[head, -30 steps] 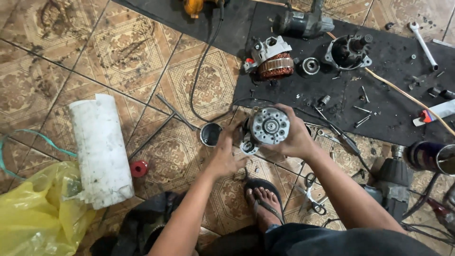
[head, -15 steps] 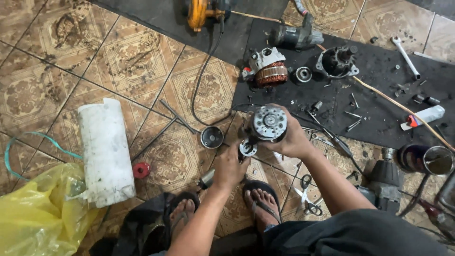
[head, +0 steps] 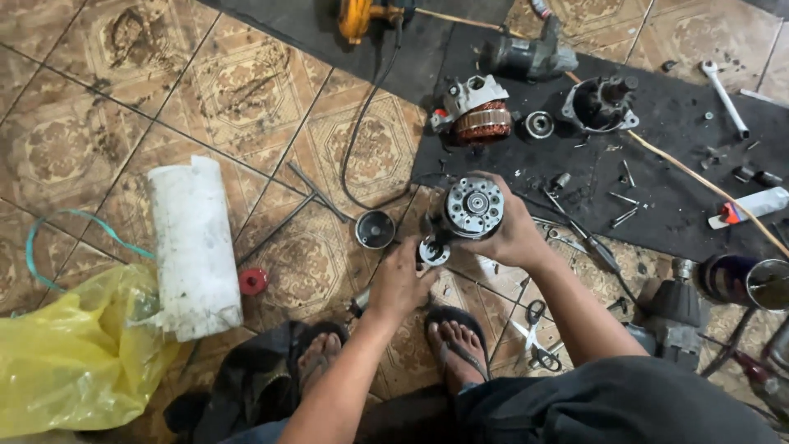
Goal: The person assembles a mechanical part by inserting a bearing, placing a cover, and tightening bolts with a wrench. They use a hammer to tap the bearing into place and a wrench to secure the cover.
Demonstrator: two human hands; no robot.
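My right hand point(head: 514, 234) clenched round the round metal motor housing point(head: 473, 207), my left hand's point(head: 400, 284) fingers pinching a small disc part point(head: 432, 252) just below that housing, black mat point(head: 674, 164) beyond it

Left hand point(head: 400, 284) curled in a closed grip, right hand point(head: 511, 234) cupped, grip shut — forearms converging, wrists close together

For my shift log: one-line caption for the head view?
Right hand grips a round motor part; left hand holds a small fitting beside it.
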